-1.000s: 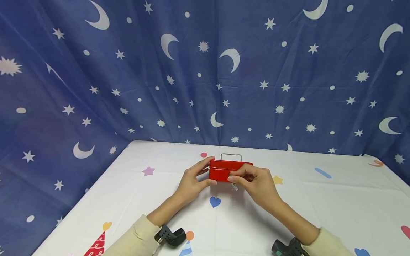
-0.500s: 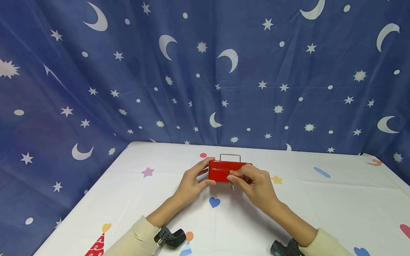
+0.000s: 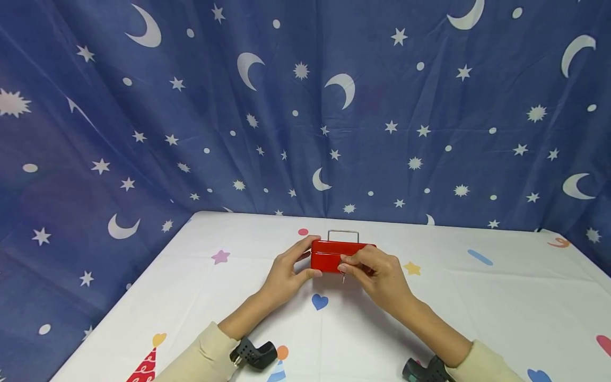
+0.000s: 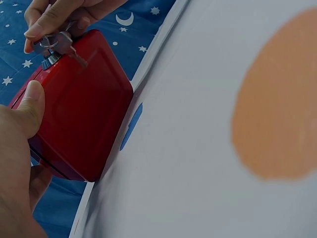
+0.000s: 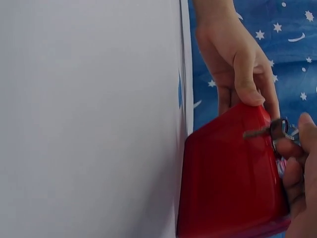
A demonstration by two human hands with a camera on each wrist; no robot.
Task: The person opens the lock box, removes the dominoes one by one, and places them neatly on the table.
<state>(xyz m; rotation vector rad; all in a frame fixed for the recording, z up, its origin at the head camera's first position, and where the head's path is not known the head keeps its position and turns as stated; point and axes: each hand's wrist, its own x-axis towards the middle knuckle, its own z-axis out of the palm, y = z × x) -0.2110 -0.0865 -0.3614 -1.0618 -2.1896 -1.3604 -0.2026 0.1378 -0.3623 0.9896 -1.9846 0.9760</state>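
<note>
A small red metal cash box (image 3: 326, 261) with a raised wire handle (image 3: 343, 231) stands on the table. My left hand (image 3: 281, 273) grips its left end, thumb at the front and fingers reaching behind. At the front, a silver lock (image 4: 50, 61) sticks out with a key (image 4: 62, 43) at it. The thumb and fingertips of my right hand (image 3: 382, 273) pinch that key, partly covering it. From its ring (image 5: 282, 124) dangles a second key (image 5: 256, 133), in front of the red face.
A white cloth (image 3: 477, 307) printed with coloured shapes covers the table. Behind and at the left hangs a blue curtain (image 3: 372, 159) with white moons and stars. Each wrist wears a black camera strap, the left wrist camera (image 3: 258, 355) nearest the party-hat print.
The dangling key has swung left and now hangs nearly straight down. My right fingertips have turned slightly with the pinched key. The left hand and the box stay put.
</note>
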